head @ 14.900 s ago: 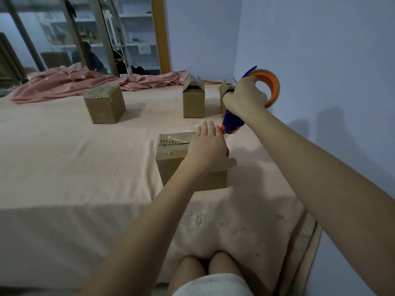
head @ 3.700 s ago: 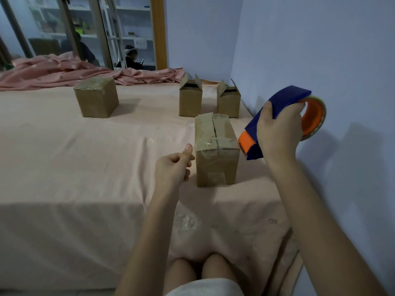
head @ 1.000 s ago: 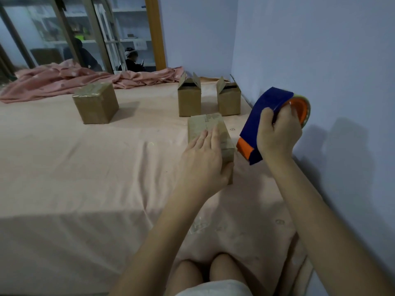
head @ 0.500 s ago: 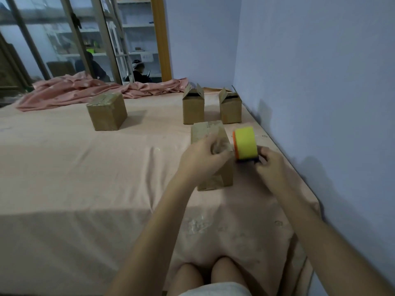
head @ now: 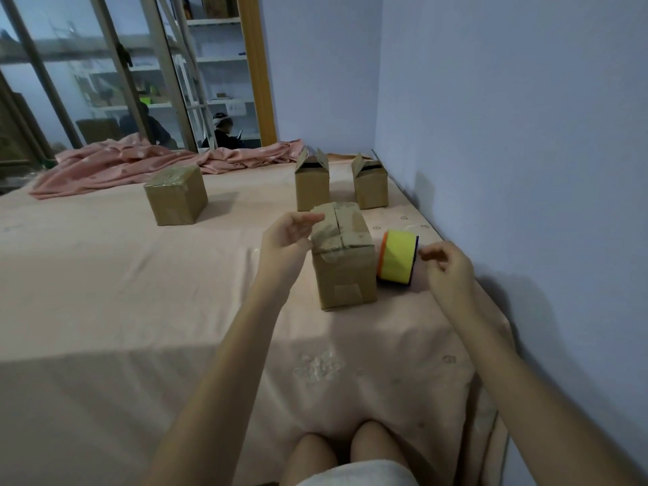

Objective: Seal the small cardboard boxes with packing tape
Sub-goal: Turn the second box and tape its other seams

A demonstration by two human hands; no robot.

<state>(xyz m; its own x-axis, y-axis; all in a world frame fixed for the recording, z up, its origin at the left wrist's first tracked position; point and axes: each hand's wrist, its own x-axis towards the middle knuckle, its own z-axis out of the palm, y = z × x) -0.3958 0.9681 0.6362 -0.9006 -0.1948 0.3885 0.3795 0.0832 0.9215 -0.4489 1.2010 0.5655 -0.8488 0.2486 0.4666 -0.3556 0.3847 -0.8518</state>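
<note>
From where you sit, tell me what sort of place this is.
Probably a makeshift packing station: small cardboard boxes and a tape dispenser on a cloth-covered table, with storage shelves behind glass.

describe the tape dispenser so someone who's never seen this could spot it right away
Follow the blue wall down to the pink-covered table. Beside the nearest taped box, on its wall side, lies the tape dispenser. It is the only bright yellow and orange thing among brown cardboard boxes.
</note>
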